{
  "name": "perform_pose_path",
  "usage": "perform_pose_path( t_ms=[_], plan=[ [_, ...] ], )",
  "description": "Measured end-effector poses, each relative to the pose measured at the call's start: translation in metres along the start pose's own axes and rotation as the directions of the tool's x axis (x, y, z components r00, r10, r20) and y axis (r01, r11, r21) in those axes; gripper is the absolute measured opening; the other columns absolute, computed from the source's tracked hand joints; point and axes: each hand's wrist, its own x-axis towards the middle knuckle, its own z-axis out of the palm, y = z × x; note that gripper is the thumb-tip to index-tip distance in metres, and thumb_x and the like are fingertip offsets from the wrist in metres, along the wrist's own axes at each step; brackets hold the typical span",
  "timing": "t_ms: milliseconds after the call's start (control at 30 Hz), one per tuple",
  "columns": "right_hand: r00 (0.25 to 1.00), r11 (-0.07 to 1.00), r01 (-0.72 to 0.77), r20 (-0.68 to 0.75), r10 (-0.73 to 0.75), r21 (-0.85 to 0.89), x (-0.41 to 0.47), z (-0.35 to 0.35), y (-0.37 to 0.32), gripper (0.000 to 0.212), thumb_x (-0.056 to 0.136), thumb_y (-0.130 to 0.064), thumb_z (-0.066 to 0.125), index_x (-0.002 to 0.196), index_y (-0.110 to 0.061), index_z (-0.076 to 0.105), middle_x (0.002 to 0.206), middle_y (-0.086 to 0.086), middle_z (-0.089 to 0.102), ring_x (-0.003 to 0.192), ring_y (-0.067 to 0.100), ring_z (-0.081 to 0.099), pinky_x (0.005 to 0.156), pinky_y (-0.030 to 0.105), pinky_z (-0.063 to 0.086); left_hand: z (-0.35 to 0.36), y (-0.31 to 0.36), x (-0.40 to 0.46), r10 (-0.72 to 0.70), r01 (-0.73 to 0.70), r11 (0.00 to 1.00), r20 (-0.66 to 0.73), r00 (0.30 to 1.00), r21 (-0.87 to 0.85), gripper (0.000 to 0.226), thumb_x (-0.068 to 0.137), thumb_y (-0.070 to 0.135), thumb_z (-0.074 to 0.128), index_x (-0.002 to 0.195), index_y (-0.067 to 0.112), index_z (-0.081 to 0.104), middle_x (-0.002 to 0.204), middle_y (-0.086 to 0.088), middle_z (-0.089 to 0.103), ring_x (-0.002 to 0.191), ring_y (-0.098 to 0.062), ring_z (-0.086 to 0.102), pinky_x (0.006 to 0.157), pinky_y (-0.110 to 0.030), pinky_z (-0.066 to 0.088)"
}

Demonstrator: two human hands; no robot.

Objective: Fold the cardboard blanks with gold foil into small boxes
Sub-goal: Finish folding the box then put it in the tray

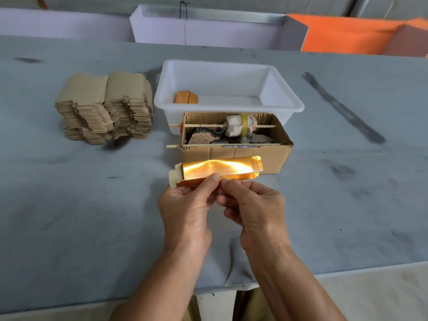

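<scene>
Head view: fingers (214,179) of the left hand (185,212) and the right hand (252,205) pinch the near edge of one gold-foil blank (222,169), held above the surface (69,205). It rises just beyond the fingertips, in front of a cardboard box (273,156). Judging by its bow, it is light, thin, springy and slick-faced; grip along the creases. More blanks (104,107) sit stacked far left of the fingers.

A white plastic tub (287,98) stands behind an open cardboard carton (266,156).
</scene>
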Motion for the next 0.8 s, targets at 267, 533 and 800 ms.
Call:
perform_pose_path(
  t_ms=[267, 533, 800],
  plan=[
    [1.000, 1.000, -0.012, -0.004, 0.012, -0.020, 0.002, 0.001, 0.000, 0.026, 0.077, -0.005, 0.073, 0.054, -0.012, 0.065, 0.051, 0.007, 0.064, 0.043, 0.008, 0.057, 0.041, 0.018, 0.046, 0.000, 0.000, 0.001, 0.011, -0.011, 1.000, 0.001, 1.000, 0.024, 0.010, 0.074, -0.009, 0.069, 0.077, 0.000, 0.065, 0.065, -0.009, 0.066, 0.054, -0.016, 0.063, 0.053, -0.025, 0.053],
    [1.000, 0.999, -0.028, -0.013, 0.027, -0.046, 0.005, 0.002, -0.002, 0.020, 0.077, -0.004, 0.073, 0.059, -0.008, 0.065, 0.052, 0.007, 0.065, 0.041, 0.009, 0.057, 0.040, 0.017, 0.046, -0.001, 0.001, 0.002, -0.010, 0.010, 1.000, -0.005, 1.000, 0.009, 0.012, 0.074, -0.011, 0.068, 0.081, -0.001, 0.065, 0.068, -0.010, 0.067, 0.057, -0.017, 0.065, 0.053, -0.024, 0.054],
    [0.999, 0.996, -0.044, -0.032, 0.041, -0.080, 0.012, 0.005, -0.001, 0.017, 0.075, -0.002, 0.074, 0.061, -0.004, 0.065, 0.051, 0.008, 0.064, 0.040, 0.009, 0.056, 0.040, 0.018, 0.046, 0.000, -0.006, 0.006, -0.092, 0.089, 0.995, -0.055, 0.994, -0.045, 0.017, 0.073, -0.007, 0.071, 0.087, 0.000, 0.066, 0.072, -0.009, 0.067, 0.060, -0.017, 0.063, 0.053, -0.022, 0.052]
  ],
)
